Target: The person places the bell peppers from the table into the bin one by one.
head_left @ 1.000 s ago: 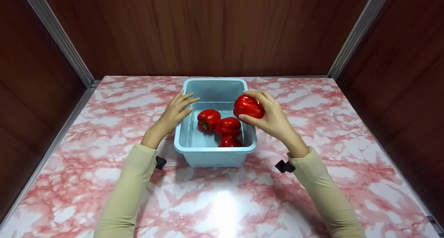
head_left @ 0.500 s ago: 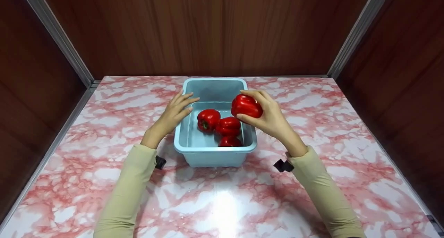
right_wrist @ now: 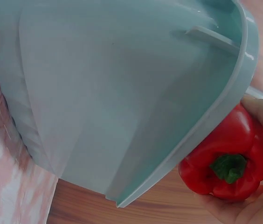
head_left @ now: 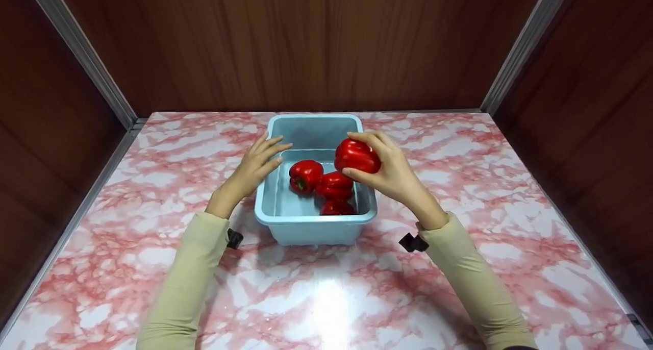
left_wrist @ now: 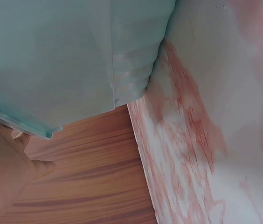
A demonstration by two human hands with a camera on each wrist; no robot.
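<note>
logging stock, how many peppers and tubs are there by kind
red peppers: 4, one held in the right hand at, three in the tub at
light blue tub: 1
total: 5

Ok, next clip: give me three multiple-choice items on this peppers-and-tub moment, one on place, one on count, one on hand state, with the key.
1. Where is the pepper that the right hand grips?
A. Above the tub's right rim
B. On the marble table
C. Under the tub

2. How many red peppers lie inside the blue tub?
A. One
B. Three
C. Five

3. How is the left hand?
A. Clenched round a pepper
B. Fingers straight, at the tub's left rim
C. Flat on the wooden wall

Key: 1 A, the held pepper hangs over the rim; 2 B, three lie on the tub's floor; 3 B, its fingers reach the rim and hold nothing.
</note>
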